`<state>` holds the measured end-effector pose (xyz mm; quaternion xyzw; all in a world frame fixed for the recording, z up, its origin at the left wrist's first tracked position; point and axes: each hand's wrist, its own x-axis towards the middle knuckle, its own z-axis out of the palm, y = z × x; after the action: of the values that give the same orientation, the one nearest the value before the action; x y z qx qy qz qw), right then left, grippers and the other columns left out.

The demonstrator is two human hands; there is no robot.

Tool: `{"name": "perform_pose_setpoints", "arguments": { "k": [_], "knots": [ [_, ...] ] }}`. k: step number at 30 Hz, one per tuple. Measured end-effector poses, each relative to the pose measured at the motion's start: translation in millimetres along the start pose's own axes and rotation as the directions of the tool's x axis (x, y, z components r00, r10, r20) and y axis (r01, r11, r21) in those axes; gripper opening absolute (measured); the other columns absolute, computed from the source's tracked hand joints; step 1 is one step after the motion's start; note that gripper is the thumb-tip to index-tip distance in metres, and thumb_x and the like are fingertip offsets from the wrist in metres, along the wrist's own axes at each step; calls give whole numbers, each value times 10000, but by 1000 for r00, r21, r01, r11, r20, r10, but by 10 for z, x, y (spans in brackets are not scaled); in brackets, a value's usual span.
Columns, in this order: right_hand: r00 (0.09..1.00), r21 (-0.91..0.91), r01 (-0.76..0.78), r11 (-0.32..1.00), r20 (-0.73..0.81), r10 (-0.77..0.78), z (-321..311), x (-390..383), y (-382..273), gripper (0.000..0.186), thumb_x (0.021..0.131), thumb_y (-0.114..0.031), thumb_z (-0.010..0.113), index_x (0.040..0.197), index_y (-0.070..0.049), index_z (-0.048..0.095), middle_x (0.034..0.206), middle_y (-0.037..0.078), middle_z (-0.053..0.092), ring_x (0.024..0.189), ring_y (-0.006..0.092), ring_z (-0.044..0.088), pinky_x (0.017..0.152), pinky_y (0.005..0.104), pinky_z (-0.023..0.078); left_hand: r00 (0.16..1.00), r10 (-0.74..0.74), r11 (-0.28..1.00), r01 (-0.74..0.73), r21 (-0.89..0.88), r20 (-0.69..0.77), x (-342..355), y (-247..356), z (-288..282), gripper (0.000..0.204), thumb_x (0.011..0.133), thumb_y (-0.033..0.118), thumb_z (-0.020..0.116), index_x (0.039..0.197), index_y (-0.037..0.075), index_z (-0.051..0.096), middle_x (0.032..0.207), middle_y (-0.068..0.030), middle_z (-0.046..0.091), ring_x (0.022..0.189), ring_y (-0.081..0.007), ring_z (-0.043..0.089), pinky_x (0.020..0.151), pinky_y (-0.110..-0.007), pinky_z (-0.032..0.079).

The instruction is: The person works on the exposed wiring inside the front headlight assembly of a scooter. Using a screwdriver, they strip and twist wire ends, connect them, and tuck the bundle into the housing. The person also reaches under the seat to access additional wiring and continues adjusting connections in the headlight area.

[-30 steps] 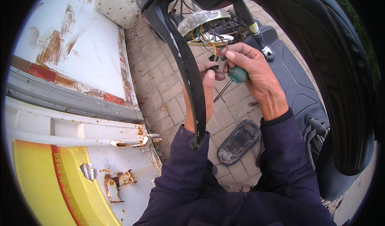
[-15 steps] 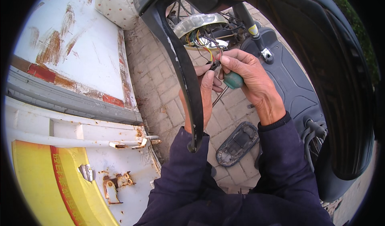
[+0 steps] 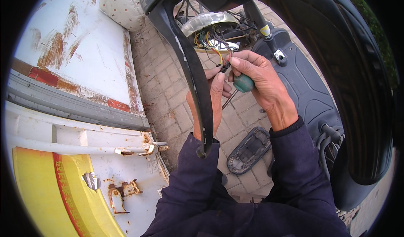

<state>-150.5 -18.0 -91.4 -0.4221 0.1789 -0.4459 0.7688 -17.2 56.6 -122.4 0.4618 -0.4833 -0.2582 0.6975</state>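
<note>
A small black wire connector (image 3: pixel 225 67) is pinched between the thumb and fingers of my left hand (image 3: pixel 216 96), which a long black curved panel (image 3: pixel 193 77) partly covers. My right hand (image 3: pixel 269 85) keeps a screwdriver (image 3: pixel 244 83) with a green handle tucked under its fingers, the shaft slanting down to the left. Its thumb and forefinger meet at the connector's upper right side, by a thin wire. Red and yellow wires (image 3: pixel 219 57) run from the connector up to a bundle inside a rounded housing with a clear rim (image 3: pixel 208 22). The fingertips hide part of the connector.
A thick black curved part (image 3: pixel 336 68) arches overhead on the right. Below it is a grey ribbed footboard (image 3: pixel 301 77). An oval dark tray-like part (image 3: pixel 249 150) lies on the paving. Left stand a rusty white panel (image 3: pixel 84 47) and a yellow sheet (image 3: pixel 38 182).
The screwdriver handle has shifted very slightly left in my right hand. Both hands otherwise stay in place at the connector.
</note>
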Motion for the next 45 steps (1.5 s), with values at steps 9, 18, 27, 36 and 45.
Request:
{"name": "perform_pose_setpoints", "arguments": {
  "k": [9,18,27,36,45],
  "knots": [
    [994,77,-105,991,13,104,-46,65,28,181,948,-161,745,1071,-29,728,777,2,619,745,118,620,702,260,524,965,-259,965,256,-57,-43,26,263,89,358,1027,230,649,1255,-44,609,901,-64,658,808,-105,633,610,-234,528],
    [997,-102,-71,992,1,72,-33,67,64,177,934,-155,758,1043,-17,744,813,13,656,728,107,617,687,246,520,979,-206,976,206,-71,9,88,159,1,343,999,262,698,1147,-47,690,865,-51,652,665,-81,564,553,-230,474],
    [988,-337,-152,929,-79,133,-12,45,-82,192,922,-230,780,920,-41,747,748,-6,663,682,82,604,638,224,481,993,-36,981,56,183,-112,56,51,50,214,931,99,759,1094,-24,695,810,-26,634,672,-82,572,587,-243,467],
    [978,-224,-201,954,1,207,-142,109,46,175,935,-194,753,836,-58,703,776,29,701,683,85,615,662,223,492,997,21,971,-4,240,-70,-13,-85,58,216,905,24,763,1098,-35,685,864,-56,666,726,-97,627,630,-253,504],
    [973,4,-230,973,16,230,-226,179,189,143,924,-171,765,955,-49,697,808,4,664,710,94,630,676,244,529,998,56,962,-60,268,24,-13,76,-33,294,925,64,748,1188,-37,662,904,-70,694,764,-132,670,708,-274,553]
  ]
}}
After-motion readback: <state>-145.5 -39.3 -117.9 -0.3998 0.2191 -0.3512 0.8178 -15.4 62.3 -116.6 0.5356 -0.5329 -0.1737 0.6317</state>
